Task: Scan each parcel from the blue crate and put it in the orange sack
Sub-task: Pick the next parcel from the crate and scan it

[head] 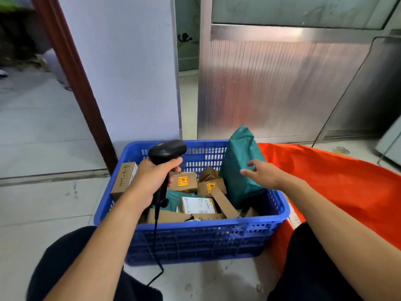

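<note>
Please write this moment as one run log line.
left hand: grips black handheld barcode scanner | right hand: open, by tall green plastic mailer bag, contact unclear | bag: in blue plastic crate | orange fabric sack: right of crate

One blue perforated plastic crate [195, 242], one orange fabric sack [336, 181], one black corded handheld scanner [167, 149], one small roll of tape [342, 150]. Two teal plastic mailer bags: one tall and upright [238, 170], one flat among the boxes [173, 197]. At least seven brown cardboard boxes [123, 180], two bearing yellow-and-red stickers [183, 180] [211, 186]; exact total hidden by overlap.
</note>
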Action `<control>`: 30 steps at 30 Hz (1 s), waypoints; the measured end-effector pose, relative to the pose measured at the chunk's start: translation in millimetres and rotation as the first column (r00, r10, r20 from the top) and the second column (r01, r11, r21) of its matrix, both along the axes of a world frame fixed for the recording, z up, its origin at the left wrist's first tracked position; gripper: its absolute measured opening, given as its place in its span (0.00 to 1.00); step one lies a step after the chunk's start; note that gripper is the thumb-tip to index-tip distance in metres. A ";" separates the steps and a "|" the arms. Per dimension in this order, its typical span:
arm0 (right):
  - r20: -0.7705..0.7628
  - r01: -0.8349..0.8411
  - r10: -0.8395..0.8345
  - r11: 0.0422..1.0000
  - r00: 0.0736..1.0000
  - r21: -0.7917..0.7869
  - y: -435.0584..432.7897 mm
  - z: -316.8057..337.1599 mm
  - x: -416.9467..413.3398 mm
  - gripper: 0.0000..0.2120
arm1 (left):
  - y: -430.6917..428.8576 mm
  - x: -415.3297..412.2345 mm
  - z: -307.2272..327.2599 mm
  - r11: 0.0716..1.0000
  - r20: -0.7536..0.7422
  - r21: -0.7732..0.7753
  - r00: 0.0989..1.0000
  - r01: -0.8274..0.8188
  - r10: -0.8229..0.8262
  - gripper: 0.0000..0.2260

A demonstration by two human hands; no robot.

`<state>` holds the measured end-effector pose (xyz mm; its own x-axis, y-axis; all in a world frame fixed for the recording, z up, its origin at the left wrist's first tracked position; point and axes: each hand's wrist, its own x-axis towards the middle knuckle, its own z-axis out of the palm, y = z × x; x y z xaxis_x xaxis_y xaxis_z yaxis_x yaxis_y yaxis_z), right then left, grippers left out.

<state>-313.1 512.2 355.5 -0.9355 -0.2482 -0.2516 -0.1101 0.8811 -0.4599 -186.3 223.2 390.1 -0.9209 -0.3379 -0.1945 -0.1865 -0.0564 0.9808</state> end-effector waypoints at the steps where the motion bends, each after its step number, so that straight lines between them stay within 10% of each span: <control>1: 0.015 0.006 -0.006 1.000 1.000 -0.008 -5.4 -3.2 -3.1 0.27 | -3.3 1.7 -0.4 1.000 0.002 -0.007 1.000 -0.004 0.004 0.07; 15: 0.470 -0.202 0.132 0.974 0.873 0.102 -82.8 -61.0 -26.7 0.24 | -15.0 -4.3 -3.2 0.999 0.002 -0.028 1.000 0.018 -0.018 0.08; 30: 0.397 -0.364 0.151 0.758 0.905 0.541 -75.9 -84.6 -12.5 0.27 | -6.5 -23.6 -13.6 0.989 0.061 0.074 0.989 0.131 -0.135 0.13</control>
<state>-325.6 436.2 270.9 -0.7013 -0.1698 -0.6923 -0.3195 0.9431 0.0923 -210.0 216.7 376.5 -0.9412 -0.1969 -0.2744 -0.2604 -0.0943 0.9609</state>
